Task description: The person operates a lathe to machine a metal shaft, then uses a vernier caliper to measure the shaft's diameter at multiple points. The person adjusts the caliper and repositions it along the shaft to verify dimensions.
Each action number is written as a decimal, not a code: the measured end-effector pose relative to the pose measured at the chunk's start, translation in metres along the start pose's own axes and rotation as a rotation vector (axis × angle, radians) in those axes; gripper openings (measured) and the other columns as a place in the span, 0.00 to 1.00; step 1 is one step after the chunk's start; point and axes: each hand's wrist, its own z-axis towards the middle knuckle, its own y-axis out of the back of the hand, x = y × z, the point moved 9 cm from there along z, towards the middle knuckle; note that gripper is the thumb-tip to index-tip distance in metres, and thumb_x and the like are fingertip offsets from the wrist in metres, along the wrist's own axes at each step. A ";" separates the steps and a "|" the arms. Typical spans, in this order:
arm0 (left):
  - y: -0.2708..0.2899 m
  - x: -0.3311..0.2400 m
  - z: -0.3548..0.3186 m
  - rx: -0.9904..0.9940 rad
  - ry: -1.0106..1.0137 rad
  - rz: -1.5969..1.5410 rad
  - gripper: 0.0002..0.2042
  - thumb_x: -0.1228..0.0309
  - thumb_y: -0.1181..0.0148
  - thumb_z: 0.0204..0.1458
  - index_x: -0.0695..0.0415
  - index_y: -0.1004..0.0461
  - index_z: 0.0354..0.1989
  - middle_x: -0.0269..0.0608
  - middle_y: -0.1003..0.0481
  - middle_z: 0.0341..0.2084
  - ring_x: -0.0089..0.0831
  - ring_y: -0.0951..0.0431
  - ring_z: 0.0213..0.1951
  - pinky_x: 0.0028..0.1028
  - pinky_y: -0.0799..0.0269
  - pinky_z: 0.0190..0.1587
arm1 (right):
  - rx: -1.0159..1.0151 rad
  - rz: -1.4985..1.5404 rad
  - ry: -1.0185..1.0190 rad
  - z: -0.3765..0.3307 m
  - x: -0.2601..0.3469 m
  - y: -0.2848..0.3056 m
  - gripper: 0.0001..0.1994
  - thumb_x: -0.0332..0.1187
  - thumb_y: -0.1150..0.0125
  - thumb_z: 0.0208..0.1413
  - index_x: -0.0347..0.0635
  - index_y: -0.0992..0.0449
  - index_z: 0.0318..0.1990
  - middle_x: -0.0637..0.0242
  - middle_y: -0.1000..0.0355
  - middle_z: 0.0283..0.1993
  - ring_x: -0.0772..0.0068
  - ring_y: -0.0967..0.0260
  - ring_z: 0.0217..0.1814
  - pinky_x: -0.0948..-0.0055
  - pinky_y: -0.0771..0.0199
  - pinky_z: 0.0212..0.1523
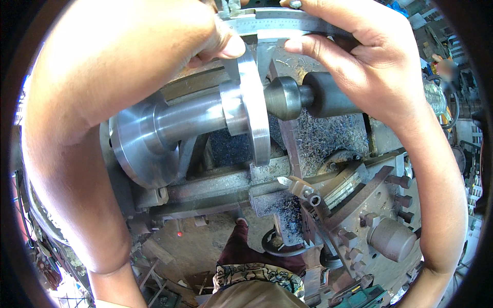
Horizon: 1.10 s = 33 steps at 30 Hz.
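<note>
My left hand grips the left end of a steel vernier caliper, its thumb low by the fixed jaw. At the right, my right hand pinches the caliper's sliding part and beam between thumb and fingers. The caliper jaws straddle the rim of a shiny flange on a turned metal shaft; whether both touch it I cannot tell. The shaft lies across a lathe, its left end by a wide round steel piece. On the right, a conical center meets the flange.
A cutting tool points at the flange from the tool post below it. Metal shavings cover the lathe bed. Bolts and a round knob stand at lower right, near a handwheel. A blurred person is far right.
</note>
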 end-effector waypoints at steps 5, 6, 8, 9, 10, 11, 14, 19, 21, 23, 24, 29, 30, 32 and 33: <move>0.000 0.002 -0.001 -0.021 -0.006 0.007 0.16 0.77 0.32 0.53 0.67 0.25 0.49 0.43 0.18 0.28 0.26 0.17 0.30 0.25 0.23 0.34 | -0.017 0.009 0.002 0.001 0.003 0.000 0.17 0.26 0.22 0.46 0.35 0.20 0.43 0.57 0.22 0.29 0.58 0.23 0.26 0.66 0.25 0.27; -0.001 0.003 -0.001 -0.025 -0.009 0.011 0.16 0.77 0.32 0.53 0.67 0.25 0.49 0.43 0.18 0.28 0.26 0.17 0.30 0.25 0.23 0.34 | -0.007 0.000 -0.001 0.003 0.003 -0.001 0.17 0.25 0.22 0.46 0.35 0.20 0.43 0.57 0.22 0.29 0.57 0.23 0.26 0.66 0.25 0.27; -0.001 0.003 -0.001 -0.030 -0.013 0.015 0.16 0.77 0.32 0.53 0.67 0.25 0.49 0.43 0.18 0.28 0.26 0.17 0.30 0.25 0.23 0.34 | 0.018 -0.036 -0.009 0.004 0.006 0.001 0.16 0.25 0.22 0.46 0.34 0.20 0.43 0.56 0.23 0.28 0.57 0.23 0.26 0.65 0.25 0.27; -0.002 0.004 -0.002 -0.037 -0.016 0.018 0.16 0.77 0.32 0.53 0.67 0.25 0.49 0.43 0.18 0.28 0.26 0.17 0.30 0.25 0.23 0.34 | 0.023 -0.048 -0.010 0.005 0.006 0.001 0.16 0.25 0.22 0.46 0.34 0.20 0.43 0.56 0.23 0.28 0.57 0.23 0.26 0.65 0.26 0.27; -0.002 0.004 -0.003 -0.043 -0.014 0.020 0.16 0.77 0.32 0.53 0.67 0.25 0.49 0.43 0.18 0.28 0.26 0.17 0.30 0.25 0.23 0.35 | 0.029 -0.059 -0.010 0.006 0.009 0.002 0.16 0.25 0.22 0.46 0.34 0.19 0.43 0.56 0.23 0.28 0.56 0.24 0.26 0.65 0.26 0.27; -0.004 0.004 -0.003 -0.042 -0.025 0.020 0.16 0.77 0.32 0.53 0.67 0.25 0.49 0.43 0.18 0.28 0.26 0.17 0.30 0.25 0.23 0.35 | 0.026 -0.056 -0.014 0.007 0.009 0.001 0.16 0.25 0.22 0.46 0.34 0.19 0.43 0.56 0.23 0.28 0.57 0.24 0.26 0.65 0.26 0.27; -0.006 0.006 -0.002 -0.050 -0.035 0.020 0.16 0.77 0.32 0.53 0.67 0.25 0.49 0.43 0.18 0.28 0.25 0.17 0.30 0.25 0.23 0.35 | 0.043 -0.020 -0.058 0.009 0.007 -0.002 0.17 0.25 0.22 0.46 0.33 0.19 0.44 0.57 0.24 0.28 0.57 0.25 0.25 0.66 0.28 0.27; -0.007 0.009 -0.002 -0.061 -0.036 0.029 0.16 0.77 0.32 0.54 0.67 0.25 0.49 0.43 0.18 0.28 0.25 0.17 0.31 0.25 0.23 0.35 | 0.030 -0.056 -0.020 0.008 0.012 0.001 0.17 0.24 0.21 0.45 0.33 0.19 0.44 0.56 0.24 0.27 0.58 0.25 0.24 0.66 0.28 0.26; -0.007 0.010 -0.003 -0.063 -0.030 0.030 0.16 0.77 0.32 0.54 0.67 0.25 0.49 0.43 0.17 0.28 0.25 0.17 0.31 0.25 0.23 0.35 | 0.036 -0.065 -0.005 0.008 0.010 0.001 0.18 0.24 0.21 0.45 0.32 0.19 0.44 0.56 0.24 0.27 0.58 0.25 0.24 0.66 0.28 0.25; -0.007 0.011 -0.002 -0.064 -0.026 0.035 0.16 0.77 0.32 0.54 0.67 0.25 0.49 0.43 0.17 0.29 0.25 0.17 0.31 0.25 0.23 0.35 | 0.036 -0.053 -0.006 0.007 0.009 0.001 0.18 0.24 0.21 0.45 0.32 0.19 0.44 0.57 0.24 0.27 0.59 0.26 0.24 0.67 0.28 0.25; -0.007 0.011 -0.002 -0.061 -0.025 0.034 0.16 0.76 0.32 0.54 0.67 0.25 0.49 0.43 0.17 0.29 0.25 0.17 0.31 0.25 0.23 0.35 | 0.026 -0.032 -0.011 0.007 0.010 0.002 0.18 0.24 0.21 0.45 0.32 0.19 0.45 0.57 0.24 0.27 0.60 0.26 0.23 0.67 0.28 0.25; -0.007 0.012 -0.003 -0.066 -0.018 0.034 0.16 0.76 0.32 0.54 0.67 0.25 0.49 0.43 0.17 0.29 0.25 0.16 0.31 0.25 0.22 0.35 | 0.025 -0.008 -0.020 0.007 0.012 0.002 0.18 0.26 0.20 0.47 0.31 0.19 0.45 0.58 0.24 0.26 0.63 0.26 0.23 0.68 0.29 0.24; -0.008 0.012 -0.003 -0.064 -0.016 0.035 0.16 0.76 0.32 0.54 0.67 0.25 0.49 0.43 0.17 0.29 0.25 0.16 0.31 0.25 0.22 0.35 | 0.025 -0.010 -0.016 0.007 0.012 0.002 0.18 0.26 0.20 0.47 0.31 0.19 0.45 0.58 0.24 0.26 0.64 0.26 0.23 0.69 0.29 0.24; -0.007 0.013 -0.003 -0.068 -0.013 0.039 0.16 0.76 0.32 0.55 0.68 0.25 0.50 0.43 0.17 0.29 0.25 0.16 0.31 0.25 0.22 0.35 | 0.029 -0.012 -0.014 0.008 0.012 0.001 0.18 0.26 0.20 0.47 0.32 0.19 0.45 0.58 0.24 0.26 0.64 0.27 0.23 0.69 0.29 0.25; -0.007 0.014 -0.004 -0.069 -0.010 0.041 0.15 0.76 0.32 0.55 0.68 0.25 0.50 0.43 0.17 0.29 0.25 0.16 0.31 0.25 0.22 0.35 | 0.032 -0.015 -0.015 0.008 0.012 0.001 0.18 0.26 0.20 0.47 0.32 0.19 0.45 0.58 0.24 0.26 0.64 0.27 0.23 0.69 0.29 0.25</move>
